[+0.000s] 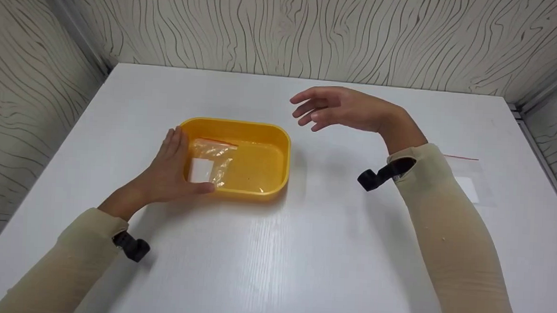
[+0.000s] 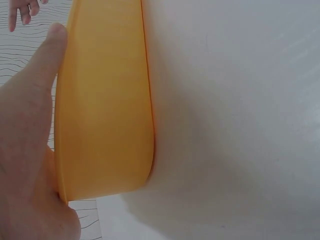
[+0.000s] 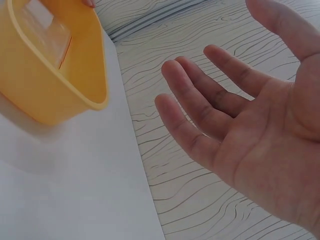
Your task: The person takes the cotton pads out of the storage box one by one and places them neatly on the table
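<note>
A yellow plastic box [image 1: 265, 163] with rounded corners stands on the white table, left of centre. Inside its left half lies a clear zip bag [image 1: 223, 161] with a red seal line and a white patch. My left hand [image 1: 165, 174] rests against the box's left end, its fingers extended along the left side and the thumb along the near rim. To the right of the box and farther back, my right hand [image 1: 340, 107] hovers in the air with loosely bent fingers. In the right wrist view its palm [image 3: 265, 145] shows bare, holding nothing.
A second clear bag [image 1: 487, 184] with a red line and white patch lies flat at the table's right side, partly behind the right sleeve [image 1: 451, 232]. Wood-grain patterned panels [image 1: 285, 28] stand beyond the table [image 1: 253, 265]. Both wrists carry black camera mounts.
</note>
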Demonstrator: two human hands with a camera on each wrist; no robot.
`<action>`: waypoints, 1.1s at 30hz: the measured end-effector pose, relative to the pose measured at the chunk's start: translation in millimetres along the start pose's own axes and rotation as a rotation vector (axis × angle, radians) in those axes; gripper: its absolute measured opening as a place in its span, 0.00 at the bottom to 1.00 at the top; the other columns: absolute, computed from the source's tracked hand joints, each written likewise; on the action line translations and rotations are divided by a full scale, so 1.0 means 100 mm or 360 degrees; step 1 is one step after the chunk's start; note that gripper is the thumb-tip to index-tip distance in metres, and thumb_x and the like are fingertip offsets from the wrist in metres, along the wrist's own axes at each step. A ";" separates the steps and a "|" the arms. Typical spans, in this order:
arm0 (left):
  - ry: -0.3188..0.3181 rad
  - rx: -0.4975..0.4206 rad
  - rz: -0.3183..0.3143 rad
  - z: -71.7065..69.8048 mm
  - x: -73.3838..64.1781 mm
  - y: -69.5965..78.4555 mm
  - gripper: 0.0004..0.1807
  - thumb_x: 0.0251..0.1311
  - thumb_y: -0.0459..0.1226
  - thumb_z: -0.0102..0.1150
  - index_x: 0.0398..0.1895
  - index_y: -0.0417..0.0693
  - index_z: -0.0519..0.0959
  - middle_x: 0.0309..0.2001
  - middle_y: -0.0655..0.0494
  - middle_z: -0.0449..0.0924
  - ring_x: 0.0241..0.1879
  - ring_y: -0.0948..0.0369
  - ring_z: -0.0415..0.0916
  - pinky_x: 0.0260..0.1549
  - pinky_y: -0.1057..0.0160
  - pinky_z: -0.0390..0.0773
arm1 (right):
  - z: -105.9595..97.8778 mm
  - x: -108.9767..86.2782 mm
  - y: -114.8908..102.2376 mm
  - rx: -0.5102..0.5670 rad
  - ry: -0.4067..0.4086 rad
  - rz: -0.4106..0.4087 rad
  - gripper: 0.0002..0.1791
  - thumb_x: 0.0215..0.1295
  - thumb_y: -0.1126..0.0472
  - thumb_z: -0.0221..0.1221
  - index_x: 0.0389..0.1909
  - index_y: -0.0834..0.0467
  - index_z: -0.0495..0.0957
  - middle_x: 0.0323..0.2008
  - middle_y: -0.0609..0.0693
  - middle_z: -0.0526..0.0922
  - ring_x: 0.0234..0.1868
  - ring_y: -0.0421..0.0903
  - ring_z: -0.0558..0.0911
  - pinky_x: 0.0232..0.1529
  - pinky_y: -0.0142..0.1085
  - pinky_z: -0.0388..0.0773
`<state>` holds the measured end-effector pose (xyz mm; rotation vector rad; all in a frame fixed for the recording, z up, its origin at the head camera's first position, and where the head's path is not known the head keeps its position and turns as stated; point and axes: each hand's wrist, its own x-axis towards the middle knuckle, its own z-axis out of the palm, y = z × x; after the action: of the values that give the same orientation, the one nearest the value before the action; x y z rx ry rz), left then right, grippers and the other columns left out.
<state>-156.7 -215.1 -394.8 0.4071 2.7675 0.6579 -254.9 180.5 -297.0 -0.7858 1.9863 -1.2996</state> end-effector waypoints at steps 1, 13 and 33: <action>-0.0002 0.0004 -0.0001 0.00 0.00 0.00 0.77 0.52 0.72 0.63 0.77 0.30 0.25 0.79 0.36 0.16 0.78 0.44 0.14 0.75 0.39 0.34 | 0.01 0.02 -0.01 -0.0002 -0.0002 0.0004 0.26 0.73 0.62 0.56 0.71 0.55 0.69 0.63 0.57 0.76 0.63 0.54 0.77 0.62 0.43 0.77; -0.0006 -0.0002 -0.0004 0.00 0.02 0.02 0.78 0.51 0.72 0.63 0.78 0.32 0.25 0.79 0.38 0.16 0.78 0.45 0.13 0.75 0.39 0.34 | 0.13 0.26 -0.09 0.0019 -0.0006 0.0098 0.26 0.72 0.57 0.60 0.69 0.54 0.71 0.63 0.53 0.77 0.63 0.50 0.77 0.63 0.43 0.77; 0.0005 -0.0008 -0.0019 0.00 0.01 0.05 0.78 0.49 0.73 0.62 0.78 0.32 0.25 0.80 0.38 0.17 0.78 0.43 0.16 0.74 0.36 0.38 | 0.35 0.60 -0.13 0.0190 -0.0002 0.0085 0.25 0.70 0.57 0.61 0.67 0.55 0.73 0.61 0.57 0.78 0.61 0.53 0.79 0.62 0.44 0.78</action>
<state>-156.4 -210.5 -392.7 0.3889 2.7688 0.6631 -264.1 111.1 -306.9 -0.6724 1.8960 -1.3719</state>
